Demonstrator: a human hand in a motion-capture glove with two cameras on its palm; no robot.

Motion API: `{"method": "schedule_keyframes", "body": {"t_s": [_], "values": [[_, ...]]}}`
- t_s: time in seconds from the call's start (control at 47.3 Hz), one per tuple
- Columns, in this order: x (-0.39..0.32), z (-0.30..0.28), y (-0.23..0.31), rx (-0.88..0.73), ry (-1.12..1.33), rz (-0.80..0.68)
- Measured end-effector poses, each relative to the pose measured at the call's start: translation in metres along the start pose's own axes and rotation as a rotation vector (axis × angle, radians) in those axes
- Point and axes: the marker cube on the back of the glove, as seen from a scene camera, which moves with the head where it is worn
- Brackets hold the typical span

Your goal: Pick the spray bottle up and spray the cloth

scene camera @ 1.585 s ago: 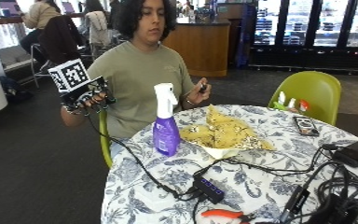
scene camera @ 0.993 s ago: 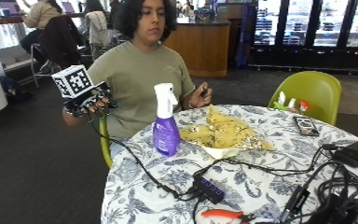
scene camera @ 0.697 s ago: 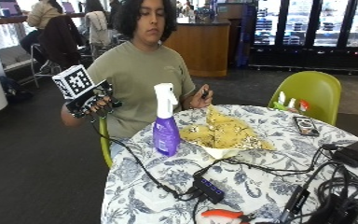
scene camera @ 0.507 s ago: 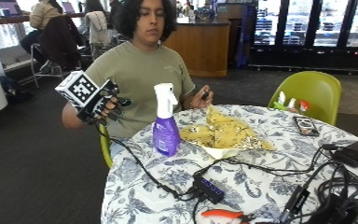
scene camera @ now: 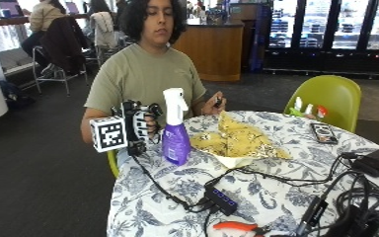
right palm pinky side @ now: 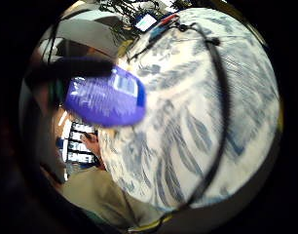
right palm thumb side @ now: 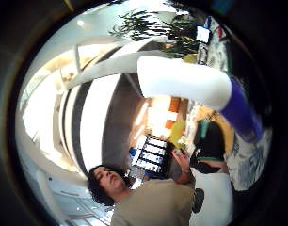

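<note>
**Gloved hand beside upright spray bottle, not gripping**

Standing upright near the table's [scene camera: 176,207] edge closest to the person: spray bottle [scene camera: 175,129], translucent purple plastic body, tapered, with a white trigger head. Lying crumpled just beside it toward the table's middle: cloth [scene camera: 239,140], yellow, patterned, soft folds, over a pale underlayer. Covering the round table: blue-and-white leaf-print fabric.

Hovering just beside the bottle at the table's edge: right hand [scene camera: 140,126], black-gloved, fingers reaching toward the bottle's neck. Appearing apart from the bottle in the outside view; contact not confirmed. Fingers looking loosely spread rather than curled round anything.

Showing in the little-finger-side palm view only: the bottle's purple body [right palm pinky side: 107,95] with a printed label, close to the palm, above the leaf-print fabric [right palm pinky side: 197,126]. Showing in the thumb-side palm view only: the smooth white sprayer head [right palm thumb side: 181,82] atop the purple neck, seen close.

Resting raised near the person's chest: bare left hand [scene camera: 214,104], holding a small dark item, unidentifiable.
</note>
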Motion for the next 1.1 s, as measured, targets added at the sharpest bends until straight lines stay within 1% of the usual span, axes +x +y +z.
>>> {"method": "schedule_keyframes", "body": {"t_s": [0.106, 0.19, 0.296, 0.402, 0.528, 0.592, 0.676, 0.719, 0.782, 0.845, 0.909, 0.993, 1.099], "values": [[0.006, 0.006, -0.013, 0.073, -0.087, 0.02], [0.007, 0.01, -0.018, 0.071, -0.093, 0.041], [0.004, 0.007, -0.015, 0.065, -0.105, 0.03], [-0.001, -0.008, -0.003, 0.026, -0.103, 0.032], [-0.009, -0.04, 0.029, 0.016, -0.112, 0.041], [-0.009, -0.056, 0.05, 0.005, -0.054, 0.034], [-0.007, -0.077, 0.075, 0.009, 0.121, -0.015], [-0.008, -0.087, 0.092, -0.044, 0.2, 0.018], [-0.012, -0.101, 0.116, -0.108, 0.255, 0.079], [-0.014, -0.109, 0.136, -0.12, 0.267, 0.115], [-0.015, -0.115, 0.159, -0.131, 0.298, 0.111], [-0.015, -0.117, 0.171, -0.035, 0.383, 0.05], [-0.021, -0.118, 0.195, -0.123, 0.494, 0.133]]}}
